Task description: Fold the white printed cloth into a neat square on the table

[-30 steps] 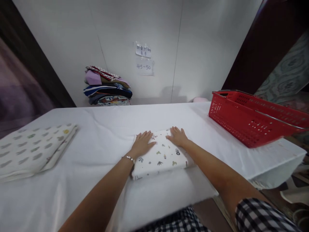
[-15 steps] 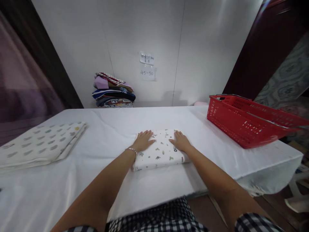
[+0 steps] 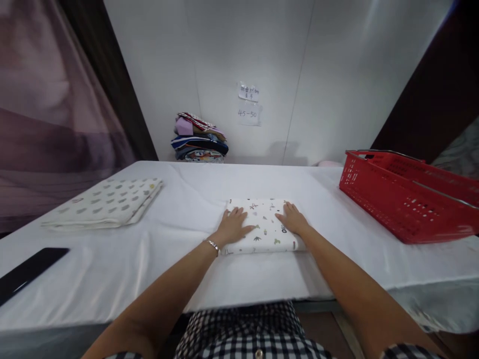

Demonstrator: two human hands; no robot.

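Head view, single entry.

Folded cloth [image 3: 264,227]: soft white fabric printed with small leaf and plant motifs, folded into a thick, neat rectangle with squared edges. Lies flat at the centre of the frame, near the front edge of the table.

Left hand [image 3: 234,225]: open, palm down, fingers spread and pressed flat on the left part of the folded cloth. A thin metal bracelet [image 3: 212,245] circles the wrist.

Right hand [image 3: 293,220]: open, palm down, fingers together, resting flat on the right part of the same cloth.

Table [image 3: 179,269]: wide, covered with a smooth white sheet that has a slight sheen and a few soft creases.

Second folded cloth [image 3: 108,203]: pale fabric with grey and green blotch print, flat and wider, at centre left, well apart from the hands.

Basket [image 3: 404,199]: red plastic, rectangular, walls pierced with slots, metal handle lying across the rim; at right of frame on the table.

Dark flat object [image 3: 30,269]: black, glossy, slab-shaped, at lower left edge.

Stack of fabrics [image 3: 200,144]: mixed colours, folded, against the white wall, upper centre.

Paper notes [image 3: 249,102]: two small sheets with handwriting, fixed to the wall.
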